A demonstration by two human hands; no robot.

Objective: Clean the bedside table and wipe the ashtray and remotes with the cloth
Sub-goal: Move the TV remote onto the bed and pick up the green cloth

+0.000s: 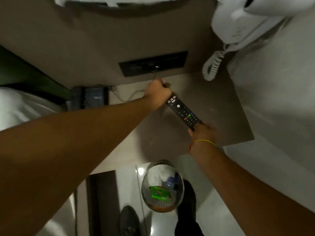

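Desk [213,99]: beige top filling the middle of the view, wall panel at 12 o'clock, a white phone hanging at 1 o'clock.
Bin [162,186]: on the floor at 6 o'clock, wrappers inside.
Remote [183,113]: black, long and stiff, held just above the desk, lying on a diagonal from 11 to 5 o'clock. Judged light, hard-cased, its smooth plastic a little slippery; best taken by the two ends, off the buttons.
Left hand [157,94]: grip curled tight round the remote's 11 o'clock end.
Right hand [202,132]: grip closed on the 5 o'clock end, yellow band on the wrist.
Cloth, ashtray: neither can be seen.
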